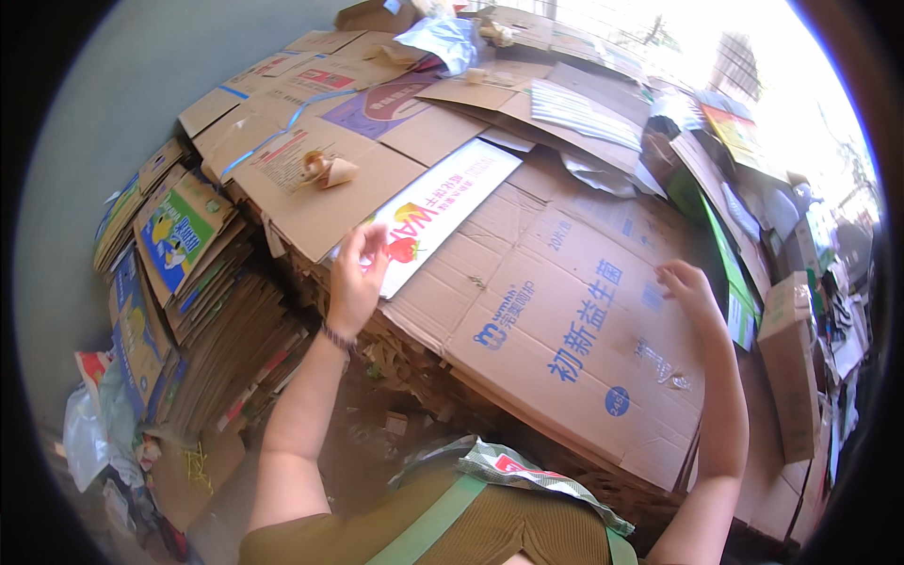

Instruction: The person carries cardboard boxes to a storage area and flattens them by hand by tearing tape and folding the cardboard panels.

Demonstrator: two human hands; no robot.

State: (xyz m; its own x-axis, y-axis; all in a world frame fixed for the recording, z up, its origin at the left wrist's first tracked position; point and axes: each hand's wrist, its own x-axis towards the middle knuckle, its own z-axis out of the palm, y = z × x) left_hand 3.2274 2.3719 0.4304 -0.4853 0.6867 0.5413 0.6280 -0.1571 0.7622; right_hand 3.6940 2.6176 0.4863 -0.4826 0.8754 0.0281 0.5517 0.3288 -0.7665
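Note:
A flattened brown cardboard box point(522, 282) with blue printing lies on a waist-high stack before me. Across its left part rests a white printed cardboard sheet point(452, 191) with fruit pictures. My left hand point(360, 272) is at the near left end of this sheet, fingers curled and apart; whether it touches the sheet cannot be told. My right hand point(685, 282) hovers over the right side of the brown box, fingers loosely bent, with nothing seen in it. Left of the white sheet, a crumpled brown scrap point(330, 171) sits on another flattened carton point(395, 176).
Bundles of flattened cartons point(180, 233) stand at the left by the grey wall point(106, 134). Plastic bags point(88, 424) lie at the lower left. On the right are a tilted carton point(791, 367) and mixed scrap. A blue-white plastic bag point(445, 42) lies at the far side.

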